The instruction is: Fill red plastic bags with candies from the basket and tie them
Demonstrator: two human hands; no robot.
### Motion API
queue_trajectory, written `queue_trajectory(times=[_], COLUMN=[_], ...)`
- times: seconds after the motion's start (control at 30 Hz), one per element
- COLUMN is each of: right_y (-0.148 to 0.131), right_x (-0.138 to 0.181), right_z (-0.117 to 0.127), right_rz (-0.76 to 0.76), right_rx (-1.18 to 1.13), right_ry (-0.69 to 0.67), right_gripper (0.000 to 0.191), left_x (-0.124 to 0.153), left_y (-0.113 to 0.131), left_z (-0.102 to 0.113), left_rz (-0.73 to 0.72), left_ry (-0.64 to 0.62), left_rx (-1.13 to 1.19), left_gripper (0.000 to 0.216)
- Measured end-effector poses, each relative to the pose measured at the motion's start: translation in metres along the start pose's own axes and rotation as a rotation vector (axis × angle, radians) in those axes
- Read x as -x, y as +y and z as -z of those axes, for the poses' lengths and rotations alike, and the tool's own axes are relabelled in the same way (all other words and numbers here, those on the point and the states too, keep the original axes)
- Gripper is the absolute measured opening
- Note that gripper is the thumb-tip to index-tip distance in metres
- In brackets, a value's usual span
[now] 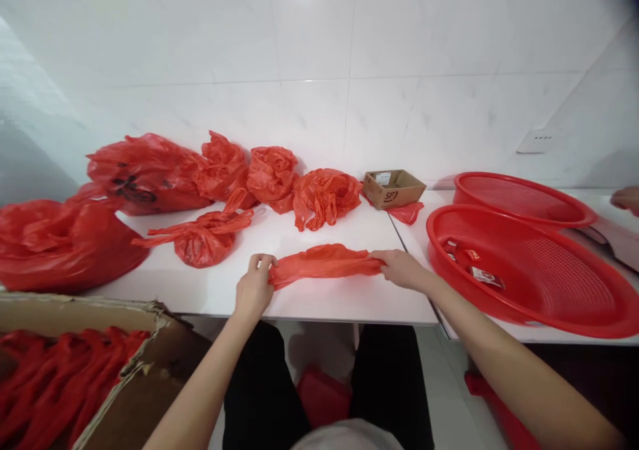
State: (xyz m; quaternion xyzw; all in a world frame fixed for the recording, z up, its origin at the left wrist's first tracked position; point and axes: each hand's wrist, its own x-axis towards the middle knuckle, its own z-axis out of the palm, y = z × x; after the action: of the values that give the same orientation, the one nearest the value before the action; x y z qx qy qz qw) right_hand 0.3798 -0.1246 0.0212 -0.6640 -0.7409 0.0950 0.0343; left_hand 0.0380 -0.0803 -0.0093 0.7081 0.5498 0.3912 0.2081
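Note:
A red plastic bag (324, 263) is stretched sideways just above the front of the white table (344, 303). My left hand (255, 283) is closed on its left end, and my right hand (399, 268) pinches its right end. Behind it, several crumpled red bags stand in a row, among them a loosely bundled bag (327, 196). To the left lies a small knotted bag (204, 240) with long twisted handles. Whether the stretched bag has anything inside cannot be seen.
Two red plastic baskets (529, 323) stand at the right, the nearer one with small packets inside. A small cardboard box (394, 189) sits at the back. Front left, a large carton (150, 350) holds red bags. Another person's hand (626, 198) shows at the far right.

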Motion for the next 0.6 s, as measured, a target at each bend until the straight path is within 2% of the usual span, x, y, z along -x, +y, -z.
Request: queue_trajectory(times=[0.1, 0.17, 0.23, 0.3, 0.37, 0.43, 0.5, 0.6], right_y=[0.011, 0.002, -0.024, -0.061, -0.096, -0.114, -0.11, -0.074], right_x=[0.008, 0.02, 0.033, 0.041, 0.04, 0.029, 0.015, 0.003], right_z=[0.023, 0.04, 0.054, 0.057, 0.046, 0.023, -0.002, -0.022], right_rz=[-0.01, 0.011, 0.093, 0.235, 0.353, 0.401, 0.286, 0.144], right_rx=[-0.171, -0.158, -0.173, -0.332, -0.517, -0.534, -0.433, -0.337], right_ry=[-0.077, -0.013, 0.128, 0.222, 0.161, 0.118, 0.133, 0.08], right_gripper=[0.046, 0.047, 0.051, 0.043, 0.026, 0.024, 0.026, 0.021], left_x=[-0.017, -0.023, -0.023, -0.016, -0.005, 0.007, 0.017, 0.024], left_y=[-0.006, 0.0, 0.013, 0.031, 0.046, 0.056, 0.056, 0.043], left_z=[0.014, 0.017, 0.012, 0.002, -0.009, -0.017, -0.018, -0.005], left_rz=[0.082, 0.103, 0.098, 0.142, 0.274, 0.427, 0.512, 0.578], left_ry=[-0.056, -0.169, -0.298, -0.412, -0.495, -0.516, -0.519, -0.467], left_rx=[0.071, 0.173, 0.287, 0.49, 0.772, 1.025, 1.143, 1.234], left_gripper=[0.037, 0.027, 0.016, 0.014, 0.018, 0.018, 0.018, 0.024])
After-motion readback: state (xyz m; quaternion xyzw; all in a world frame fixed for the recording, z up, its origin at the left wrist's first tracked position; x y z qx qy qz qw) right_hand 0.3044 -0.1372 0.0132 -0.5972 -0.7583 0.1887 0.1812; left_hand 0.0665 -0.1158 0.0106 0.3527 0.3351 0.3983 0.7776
